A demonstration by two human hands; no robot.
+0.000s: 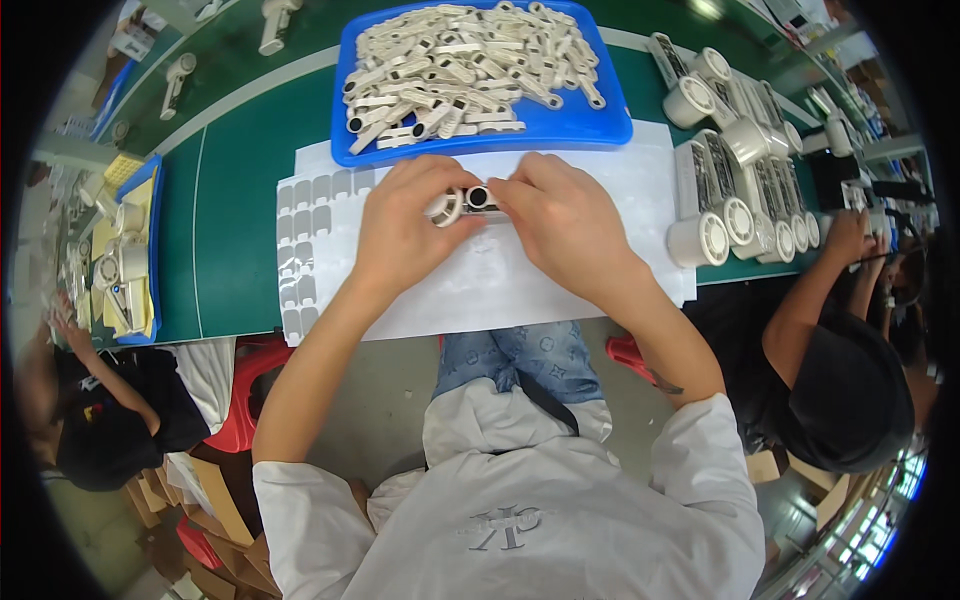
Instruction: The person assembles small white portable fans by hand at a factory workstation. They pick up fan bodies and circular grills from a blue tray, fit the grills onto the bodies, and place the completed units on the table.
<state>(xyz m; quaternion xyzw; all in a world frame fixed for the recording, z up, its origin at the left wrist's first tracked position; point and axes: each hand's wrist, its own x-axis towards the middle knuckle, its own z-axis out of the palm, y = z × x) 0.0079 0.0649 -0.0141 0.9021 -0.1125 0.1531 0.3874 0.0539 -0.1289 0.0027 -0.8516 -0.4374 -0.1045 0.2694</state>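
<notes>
My left hand [415,215] is closed around a white device with a round vented head [446,207], above a white sheet on the table. My right hand [565,225] meets it from the right, with fingers pinched at a small white part with a black round end [480,197]. This part lies against the device between my two hands. My fingers hide most of both pieces. Just beyond my hands stands a blue tray [345,140] heaped with white elongated parts [470,75], some showing black round spots.
The white sheet [480,295] carries rows of grey stickers [300,230] at its left. Several white devices with round heads [740,220] stand in rows at the right. A blue bin [153,250] of parts sits at the left. Co-workers' arms [815,265] reach in at both sides.
</notes>
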